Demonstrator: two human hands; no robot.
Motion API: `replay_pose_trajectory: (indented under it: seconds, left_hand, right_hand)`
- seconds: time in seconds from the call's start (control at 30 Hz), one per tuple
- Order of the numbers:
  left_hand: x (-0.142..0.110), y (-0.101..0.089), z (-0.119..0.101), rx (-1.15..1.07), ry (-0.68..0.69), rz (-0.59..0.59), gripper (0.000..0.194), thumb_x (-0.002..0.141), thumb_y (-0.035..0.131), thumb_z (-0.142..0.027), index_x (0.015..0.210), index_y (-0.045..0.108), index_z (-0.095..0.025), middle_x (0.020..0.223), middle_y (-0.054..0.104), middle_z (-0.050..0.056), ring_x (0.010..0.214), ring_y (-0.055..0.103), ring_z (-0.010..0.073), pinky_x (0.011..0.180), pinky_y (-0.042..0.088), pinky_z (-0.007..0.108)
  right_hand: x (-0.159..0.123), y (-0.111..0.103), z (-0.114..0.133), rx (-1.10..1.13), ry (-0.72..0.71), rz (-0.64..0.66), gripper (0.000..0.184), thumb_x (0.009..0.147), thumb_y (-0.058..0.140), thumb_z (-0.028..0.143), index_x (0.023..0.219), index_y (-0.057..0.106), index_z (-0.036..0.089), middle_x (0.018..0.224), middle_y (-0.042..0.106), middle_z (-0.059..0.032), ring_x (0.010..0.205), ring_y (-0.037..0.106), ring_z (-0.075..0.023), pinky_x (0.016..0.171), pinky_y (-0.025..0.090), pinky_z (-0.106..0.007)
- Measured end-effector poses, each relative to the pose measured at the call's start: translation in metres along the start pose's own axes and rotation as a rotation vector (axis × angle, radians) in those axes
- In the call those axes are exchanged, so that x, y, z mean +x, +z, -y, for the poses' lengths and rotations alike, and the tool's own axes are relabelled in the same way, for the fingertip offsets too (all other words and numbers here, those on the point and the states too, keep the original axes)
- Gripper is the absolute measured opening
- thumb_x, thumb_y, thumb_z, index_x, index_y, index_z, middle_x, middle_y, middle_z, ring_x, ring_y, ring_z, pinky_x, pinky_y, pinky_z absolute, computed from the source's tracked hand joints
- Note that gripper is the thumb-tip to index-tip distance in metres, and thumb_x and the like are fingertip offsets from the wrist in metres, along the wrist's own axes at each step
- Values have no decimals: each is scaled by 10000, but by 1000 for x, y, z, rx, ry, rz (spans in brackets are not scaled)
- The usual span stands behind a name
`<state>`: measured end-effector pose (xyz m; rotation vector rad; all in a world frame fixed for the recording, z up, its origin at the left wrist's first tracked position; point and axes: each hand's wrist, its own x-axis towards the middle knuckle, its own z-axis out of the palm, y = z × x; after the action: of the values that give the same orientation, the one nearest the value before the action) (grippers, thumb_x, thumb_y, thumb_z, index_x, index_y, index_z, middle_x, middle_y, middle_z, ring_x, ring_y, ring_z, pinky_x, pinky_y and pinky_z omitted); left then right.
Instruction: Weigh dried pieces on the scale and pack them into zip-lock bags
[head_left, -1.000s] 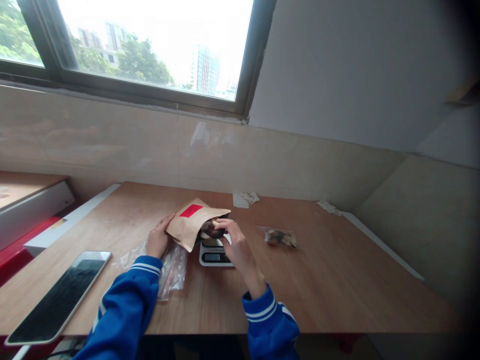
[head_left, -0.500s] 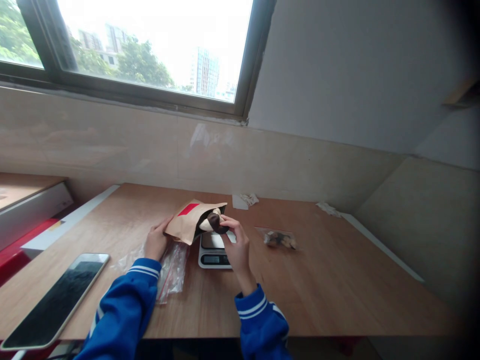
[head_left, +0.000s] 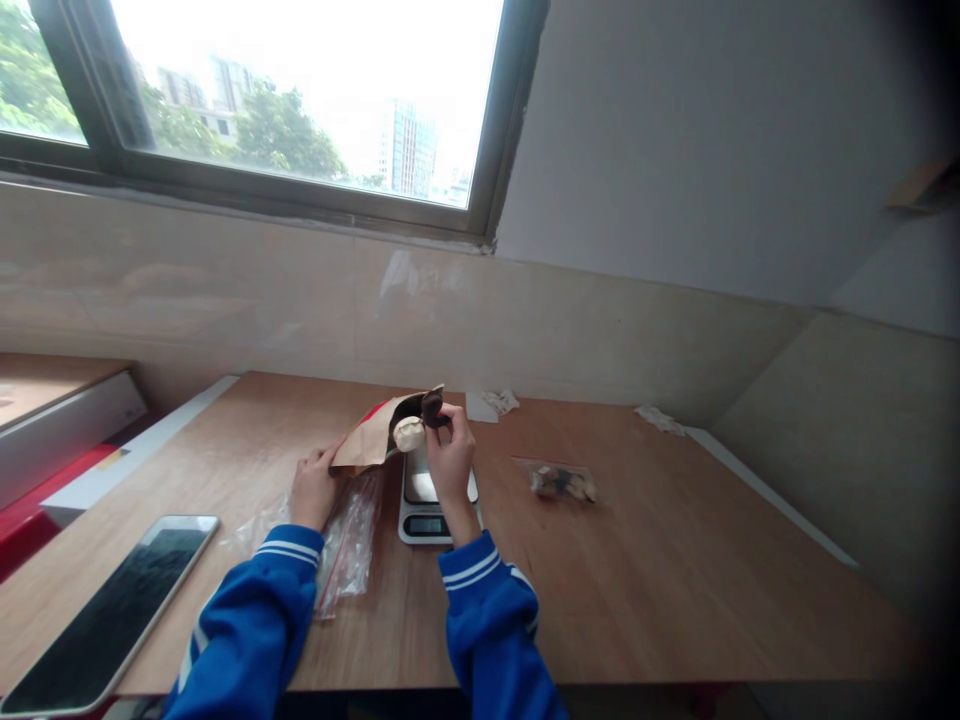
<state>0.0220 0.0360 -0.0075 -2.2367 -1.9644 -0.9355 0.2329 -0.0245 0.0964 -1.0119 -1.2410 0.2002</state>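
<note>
My left hand [head_left: 315, 487] is closed on the lower left end of a brown kraft paper bag [head_left: 365, 446], which tilts with its mouth to the right. A pale, rounded, dried-looking piece [head_left: 409, 433] shows at the bag's mouth. My right hand [head_left: 452, 455] pinches a dark brown, dried-looking piece [head_left: 433, 406] at the upper edge of the mouth; its exact kind is unclear. Beneath the bag and my right hand sits a white digital scale [head_left: 424, 528], partly covered. Clear zip bags [head_left: 351, 550] lie under the paper bag, beside my left forearm.
A large phone [head_left: 112, 615] lies at the table's left front. Right of the scale is a small clear bag of dark and pale pieces [head_left: 561, 482]. Crumpled tissue [head_left: 500, 402] and a white sheet [head_left: 480, 407] lie by the wall, with more tissue [head_left: 660, 420] farther right.
My right hand has moved up and left with the dark piece, now at the bag's upper rim. The paper bag has tipped, and the pale piece shows lower in its mouth.
</note>
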Motion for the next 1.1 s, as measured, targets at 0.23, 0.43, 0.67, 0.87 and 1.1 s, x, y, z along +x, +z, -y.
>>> replay_pose_trajectory:
  seconds: [0.23, 0.43, 0.67, 0.87, 1.1]
  left_hand:
    - [0, -2, -2, -15, -26, 8, 502, 819, 524, -209, 1320, 557, -217, 1021, 612, 110, 831, 512, 241, 819, 437, 324]
    - [0, 0, 0, -27, -34, 8, 491, 810, 534, -211, 1298, 577, -201, 998, 605, 108, 853, 511, 244, 814, 443, 321]
    - [-1, 0, 0, -8, -20, -11, 465, 829, 527, -249, 1287, 585, -204, 989, 608, 108, 854, 529, 239, 801, 441, 313]
    - [-1, -1, -2, 11, -26, -2, 431, 857, 499, -284, 1256, 603, -162, 977, 616, 124, 845, 541, 247, 793, 435, 319]
    - [-1, -1, -1, 18, -6, -4, 466, 835, 538, -283, 1291, 577, -194, 998, 611, 116, 850, 530, 248, 800, 430, 319]
  right_hand:
    - [-11, 6, -7, -9, 30, 24, 79, 859, 496, 265, 919, 509, 215, 880, 642, -55, 821, 620, -196, 771, 492, -324]
    - [-21, 10, -2, 30, 51, 28, 138, 885, 459, 270, 1010, 473, 214, 999, 629, -93, 903, 620, -198, 814, 494, -348]
    - [-19, 30, 18, 59, 97, -155, 113, 965, 317, 317, 998, 361, 218, 988, 597, -116, 892, 621, -181, 845, 492, -364]
    - [-16, 48, 22, 71, 136, -174, 183, 965, 305, 386, 999, 342, 210, 941, 602, -146, 873, 634, -221, 805, 506, -382]
    - [-2, 44, 6, 104, 199, -321, 265, 965, 272, 398, 1102, 309, 175, 957, 577, -156, 866, 621, -213, 827, 510, -371]
